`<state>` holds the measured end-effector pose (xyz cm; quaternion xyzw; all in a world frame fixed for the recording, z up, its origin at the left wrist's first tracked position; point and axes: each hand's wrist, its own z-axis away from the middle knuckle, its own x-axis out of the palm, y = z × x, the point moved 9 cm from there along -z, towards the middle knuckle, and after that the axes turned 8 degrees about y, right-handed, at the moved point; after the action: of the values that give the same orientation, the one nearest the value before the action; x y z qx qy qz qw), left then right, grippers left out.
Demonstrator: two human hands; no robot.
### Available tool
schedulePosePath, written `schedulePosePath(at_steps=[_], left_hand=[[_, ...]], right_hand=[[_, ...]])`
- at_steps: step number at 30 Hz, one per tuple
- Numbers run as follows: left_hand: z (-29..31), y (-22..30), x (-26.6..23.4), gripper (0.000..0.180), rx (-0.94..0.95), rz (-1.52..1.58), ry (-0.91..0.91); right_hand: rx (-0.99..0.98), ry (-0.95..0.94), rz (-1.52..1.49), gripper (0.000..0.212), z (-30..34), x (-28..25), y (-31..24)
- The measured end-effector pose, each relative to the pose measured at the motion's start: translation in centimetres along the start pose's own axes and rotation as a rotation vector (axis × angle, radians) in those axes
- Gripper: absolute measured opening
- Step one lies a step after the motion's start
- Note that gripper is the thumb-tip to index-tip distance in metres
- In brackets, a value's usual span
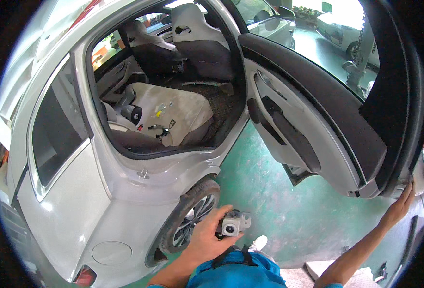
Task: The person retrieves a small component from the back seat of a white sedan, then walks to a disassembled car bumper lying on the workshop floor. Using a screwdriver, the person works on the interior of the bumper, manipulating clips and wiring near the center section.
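Observation:
In front of my body, my left hand (208, 238) is closed around a small silver block-shaped part (231, 226) with a dark round opening in its face. The hand is beside the rear wheel (192, 218) of a silver car (140, 204). At the far right, my right hand (402, 202) grips the lower outer edge of the open rear door (317, 129); the door hides some of its fingers. Inside the car, a silver and black handle-like part (159, 129) lies on the pale rear seat (185, 103), with a small yellow item (159, 114) near it.
The door stands wide open, with green floor (264, 168) between it and the car body. Front seats (202, 45) are beyond the rear seat. Another car (339, 31) and a lift post (363, 53) stand farther back. A pale step or board (317, 271) lies near my feet.

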<state>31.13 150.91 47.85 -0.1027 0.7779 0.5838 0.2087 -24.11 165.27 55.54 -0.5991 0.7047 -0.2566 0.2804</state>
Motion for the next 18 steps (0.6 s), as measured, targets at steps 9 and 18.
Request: schedulePosePath(at_steps=[9, 18], left_hand=[[2.7, -3.1, -4.3, 0.078, -0.096, 0.373, -0.151], [6.0, -5.5, -5.4, 0.070, -0.493, 1.271, -0.507]], right_hand=[[-0.164, -0.102, 0.217, 0.046, 1.2, -1.1, -2.7], [-0.337, -0.166, 0.209, 0.027, 13.3, -4.1, -16.7]])
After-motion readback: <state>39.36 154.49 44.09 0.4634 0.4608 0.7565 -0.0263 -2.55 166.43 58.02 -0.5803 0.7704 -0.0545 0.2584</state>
